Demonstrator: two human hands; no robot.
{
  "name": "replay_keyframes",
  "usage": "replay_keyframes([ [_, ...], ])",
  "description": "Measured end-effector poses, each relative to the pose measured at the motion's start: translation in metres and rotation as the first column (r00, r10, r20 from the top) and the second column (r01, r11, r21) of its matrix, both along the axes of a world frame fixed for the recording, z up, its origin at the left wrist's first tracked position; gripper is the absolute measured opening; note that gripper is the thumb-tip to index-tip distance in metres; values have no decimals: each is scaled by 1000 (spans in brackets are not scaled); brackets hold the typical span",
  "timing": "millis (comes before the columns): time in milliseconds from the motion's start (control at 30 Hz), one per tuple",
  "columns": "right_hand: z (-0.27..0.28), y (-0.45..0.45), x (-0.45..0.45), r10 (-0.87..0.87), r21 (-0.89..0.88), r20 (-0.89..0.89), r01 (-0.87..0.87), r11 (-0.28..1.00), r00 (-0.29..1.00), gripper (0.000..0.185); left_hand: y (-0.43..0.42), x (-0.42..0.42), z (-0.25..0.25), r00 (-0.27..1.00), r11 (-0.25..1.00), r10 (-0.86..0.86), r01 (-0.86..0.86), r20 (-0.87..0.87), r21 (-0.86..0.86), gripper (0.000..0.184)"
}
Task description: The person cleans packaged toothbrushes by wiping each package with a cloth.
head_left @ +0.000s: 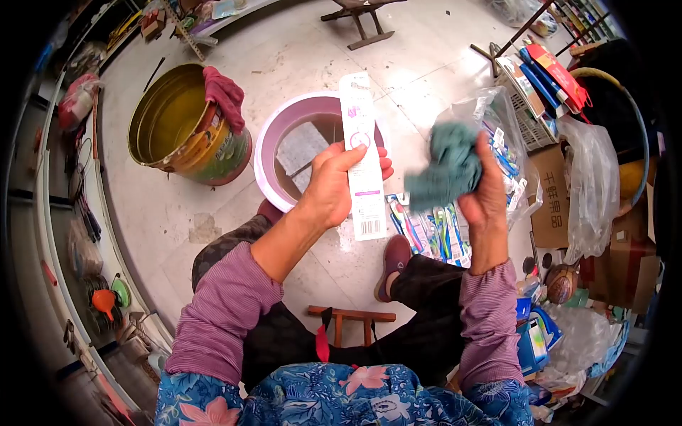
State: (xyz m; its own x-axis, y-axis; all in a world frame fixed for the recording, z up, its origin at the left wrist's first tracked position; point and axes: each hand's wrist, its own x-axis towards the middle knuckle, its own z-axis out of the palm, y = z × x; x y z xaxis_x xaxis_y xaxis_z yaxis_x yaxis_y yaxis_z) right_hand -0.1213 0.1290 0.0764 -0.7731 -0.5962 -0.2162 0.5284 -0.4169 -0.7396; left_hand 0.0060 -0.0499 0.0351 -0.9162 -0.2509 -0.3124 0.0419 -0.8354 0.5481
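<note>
My left hand (332,181) grips a long white toothbrush package (366,192) upright by its middle, thumb across the front. A barcode and small print show on the side facing me. In my right hand (486,195) is a bunched green cloth (444,170), its lower left edge smeared by motion. The cloth is to the right of the package, apart from it. Behind the package stands a pink basin (266,167) of water with a grey slab-like thing in it. Several packaged toothbrushes (433,231) lie on the floor below the cloth.
A large yellowish bucket (206,153) with a red cloth (224,99) over its rim stands at left. On the right are a clear plastic bag (497,113) of toothbrushes, a crate (529,106) and a cardboard box (550,195). Shelving runs along the left.
</note>
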Motion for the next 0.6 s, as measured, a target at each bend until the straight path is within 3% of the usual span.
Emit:
replay_keyframes([
  [67, 22, -13, 9, -56, -19, -324, 53, 998, 944, 33, 6, -2, -4, 1000, 998, -12, 12, 15, -54, 33],
  [133, 28, -29, 25, 129, 238, -558, 9, 971, 820, 28, 11, -7, -4, 999, 996, -33, 35, -32, 81, 27],
  [167, 9, -38, 32, 185, 280, -830, 106, 954, 526, 29, 13, -11, -2, 996, 987, 0, 16, -94, 163, 26],
  [200, -9, -46, 39, 253, 280, -956, 211, 937, 147, 32, 7, -12, -2, 997, 997, 73, -72, -29, 11, 25],
  [267, -12, -48, 68, 359, 346, -933, 207, 915, -31, 36, -16, -5, -18, 997, 975, -69, 76, -41, 210, 27],
  [400, -13, -30, 77, 415, 422, -907, 153, 894, 79, 37, -13, -3, -14, 1000, 994, -16, 15, 6, 111, 26],
  [467, -20, -11, 73, 538, 532, -826, -79, 843, 171, 32, -25, -6, -10, 996, 998, 50, -48, -72, 36, 26],
  [533, -13, 2, 63, 597, 584, -774, -125, 802, 214, 28, -33, -6, -13, 996, 999, 38, -35, -78, 36, 29],
  [600, 4, 8, 50, 416, 532, -697, 32, 846, 584, 26, -28, -3, -16, 991, 980, -100, 113, -88, 165, 33],
])
